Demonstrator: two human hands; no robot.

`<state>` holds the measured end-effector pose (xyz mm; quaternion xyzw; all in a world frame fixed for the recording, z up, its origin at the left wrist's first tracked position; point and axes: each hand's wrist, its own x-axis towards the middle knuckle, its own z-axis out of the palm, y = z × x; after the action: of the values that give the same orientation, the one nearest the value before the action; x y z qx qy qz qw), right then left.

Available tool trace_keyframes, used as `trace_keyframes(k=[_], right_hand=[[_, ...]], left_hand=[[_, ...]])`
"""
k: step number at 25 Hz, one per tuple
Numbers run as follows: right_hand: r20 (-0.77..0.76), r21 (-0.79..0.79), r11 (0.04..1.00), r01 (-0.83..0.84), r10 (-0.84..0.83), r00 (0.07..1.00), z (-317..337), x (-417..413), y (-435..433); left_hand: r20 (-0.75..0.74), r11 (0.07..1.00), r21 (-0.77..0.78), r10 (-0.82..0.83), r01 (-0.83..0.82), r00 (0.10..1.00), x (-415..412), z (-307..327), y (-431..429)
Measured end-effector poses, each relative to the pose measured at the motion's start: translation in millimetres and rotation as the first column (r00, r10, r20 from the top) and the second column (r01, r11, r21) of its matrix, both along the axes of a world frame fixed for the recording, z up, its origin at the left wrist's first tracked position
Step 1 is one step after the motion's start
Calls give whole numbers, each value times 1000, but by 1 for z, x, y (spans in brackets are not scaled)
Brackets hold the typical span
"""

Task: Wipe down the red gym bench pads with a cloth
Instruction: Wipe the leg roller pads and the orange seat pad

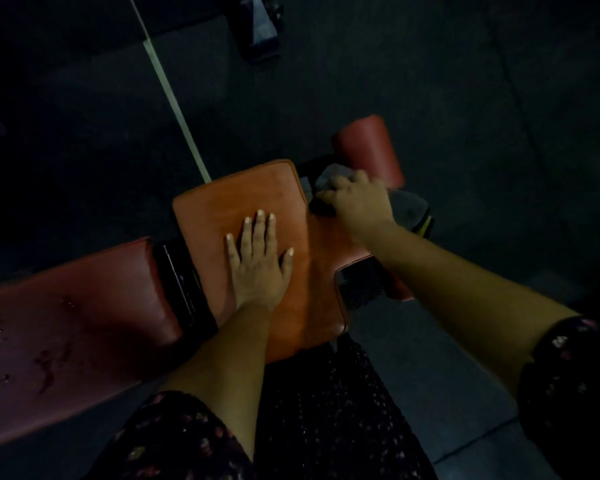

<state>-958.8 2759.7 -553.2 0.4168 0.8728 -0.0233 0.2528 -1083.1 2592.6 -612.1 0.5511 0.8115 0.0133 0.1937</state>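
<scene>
The right hand [357, 199], at the far right corner of the seat pad [236, 209], is motion-blurred. Its curled fingers [331, 194] cover most of the grey cloth [409, 206], so the cloth's full shape cannot be told. Beyond the seat pad, the roller pad [368, 147] has its near end hidden by that hand and cloth. Left of the seat pad, the long back pad [66, 323] is cut off by the picture's left edge. The dark blotches on it may be wet spots or wear. Right of the seat pad, a black perforated part [359, 284] disappears under the right forearm [465, 278]. Far beyond the seat pad, a dark machine [257, 32] is cut by the top edge and too dim to identify.
</scene>
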Motion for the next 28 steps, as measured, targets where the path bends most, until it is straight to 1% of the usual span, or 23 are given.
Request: trace_keyframes(k=[1, 2, 3, 6, 7, 8, 9, 10, 11, 12, 13, 14, 15, 16, 19, 20, 22, 23, 24, 25, 27, 28], right_hand=[[6, -19, 996, -90, 90, 996, 0, -5, -9], [-15, -36, 990, -140, 139, 990, -1, -2, -9], [-26, -49, 990, -129, 127, 992, -1, 7, 1], [85, -35, 995, 93, -90, 992, 4, 24, 31], [85, -30, 991, 127, -124, 989, 6, 18, 27], [55, -28, 995, 93, -92, 994, 6, 9, 15], [25, -48, 999, 22, -21, 999, 6, 0, -1], [-30, -67, 997, -24, 22, 999, 5, -5, -14], [-92, -70, 998, 4, -10, 996, 5, -6, -18], [-137, -65, 992, 106, -114, 984, 6, -4, -14], [-155, -75, 964, 254, -263, 952, 5, -2, -5], [-180, -107, 909, 402, -415, 892, 4, -2, 2], [-210, -164, 850, 500, -526, 824, 1, -4, 4], [-248, -226, 817, 531, -575, 780, 0, -9, 1], [-325, -305, 830, 466, -551, 768, -3, -32, -16], [-329, -344, 792, 504, -604, 726, -4, -41, -9], [-291, -428, 671, 606, -737, 610, -8, -62, 22], [-280, -451, 643, 619, -761, 586, -10, -70, 37], [-279, -465, 649, 602, -753, 596, -10, -74, 47], [-278, -476, 681, 556, -717, 640, -8, -72, 51], [-258, -506, 751, 425, -602, 756, -5, -50, 45], [-238, -523, 766, 373, -551, 800, -6, -34, 36]], left_hand=[[-5, 1000, -13, 16, -16, 1000, -1, 0, 1], [2, 999, -40, 20, -20, 1000, -3, 0, 1], [11, 997, -74, 21, -21, 1000, -5, 0, 1], [12, 988, -143, 57, -55, 998, -18, 1, -6], [8, 988, -149, 49, -48, 999, -22, 3, -8], [6, 988, -148, 36, -34, 999, -26, 4, -8], [6, 990, -141, 31, -30, 999, -29, 6, -7], [13, 991, -129, 40, -38, 999, -31, 8, -2], [25, 992, -114, 49, -46, 998, -33, 8, 4], [34, 994, -100, 52, -48, 998, -35, 8, 11], [36, 996, -81, 50, -47, 998, -38, 8, 17], [32, 997, -66, 50, -48, 998, -43, 7, 23], [29, 996, -62, 58, -56, 998, -47, 5, 27], [30, 995, -67, 79, -76, 996, -51, 2, 30], [41, 986, -44, 162, -161, 986, -54, -5, 30], [40, 985, -34, 169, -167, 985, -53, -6, 29], [59, 987, -36, 161, -159, 985, -53, -9, 29], [72, 987, -36, 161, -158, 984, -53, -9, 29], [80, 987, -28, 162, -160, 984, -54, -10, 29], [79, 986, -15, 164, -164, 983, -54, -10, 29], [74, 986, -9, 167, -166, 983, -56, -11, 29], [76, 986, -18, 164, -163, 983, -56, -12, 28]])
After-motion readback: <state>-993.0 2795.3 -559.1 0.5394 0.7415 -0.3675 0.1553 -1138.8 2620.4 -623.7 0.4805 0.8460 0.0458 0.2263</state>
